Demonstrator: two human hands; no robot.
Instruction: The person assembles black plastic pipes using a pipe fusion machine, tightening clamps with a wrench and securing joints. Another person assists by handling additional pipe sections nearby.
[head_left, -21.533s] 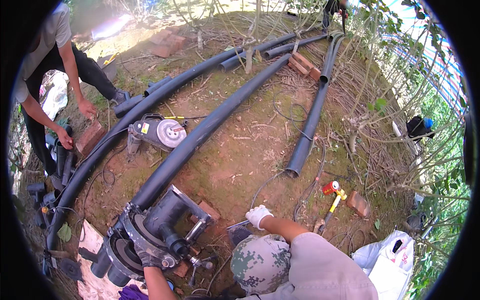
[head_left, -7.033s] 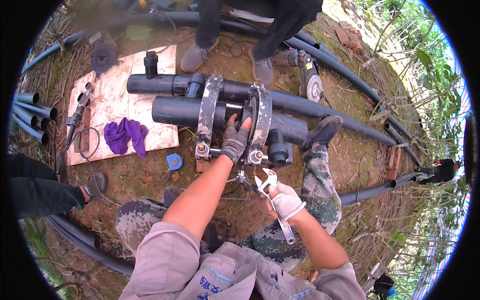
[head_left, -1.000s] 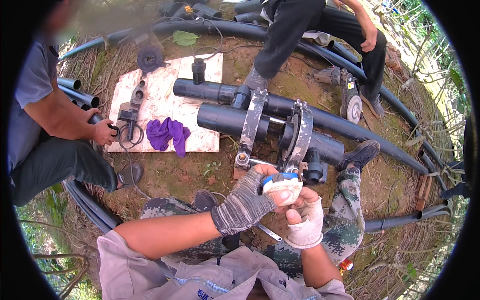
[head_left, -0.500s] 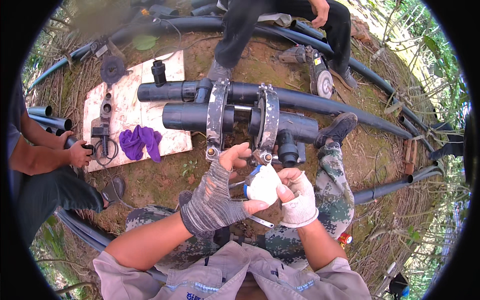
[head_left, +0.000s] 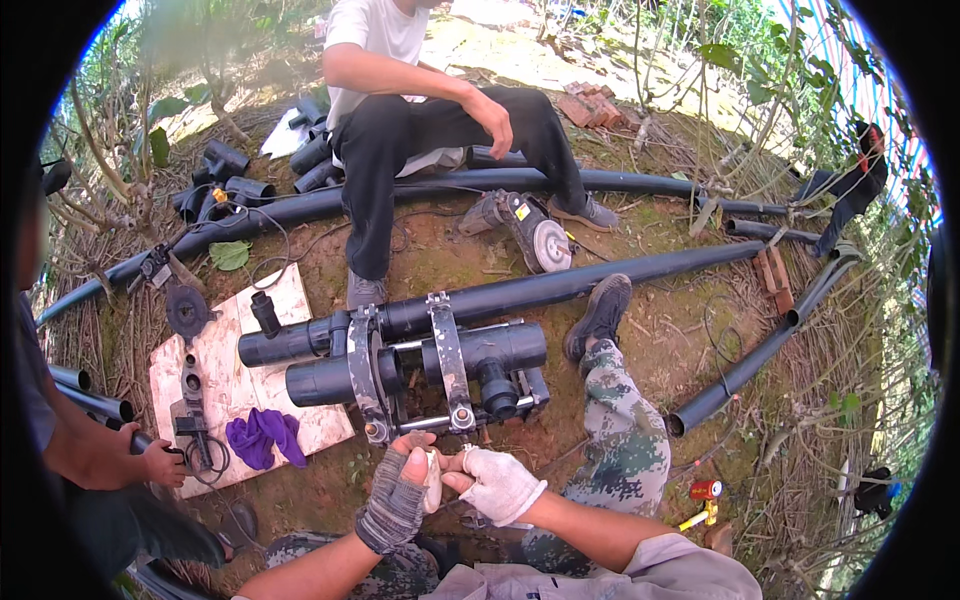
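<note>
My left hand (head_left: 393,495), in a grey fingerless glove, is closed around a white, round, palm-sized thing (head_left: 433,484), now seen edge-on. My right hand (head_left: 500,487), in a white glove, has its thumb and fingers pinched together against that thing's right side; whatever lies between those fingertips is hidden. Just beyond my hands is a clamp frame with two speckled metal rings (head_left: 448,360) and steel rods. The rings hold a short black pipe (head_left: 322,382) on the left and a black tee fitting (head_left: 497,365) on the right, their ends apart.
A long black pipe (head_left: 600,282) runs behind the clamp. A board (head_left: 240,375) bears a purple cloth (head_left: 265,437). One person sits opposite near an angle grinder (head_left: 535,232); another, at left, holds a dark object. A red-and-yellow hammer (head_left: 704,500) lies at right.
The view has tilted up, so the clamp and pipes sit lower and further left. My hands have turned the white round thing from face-on to edge-on.
</note>
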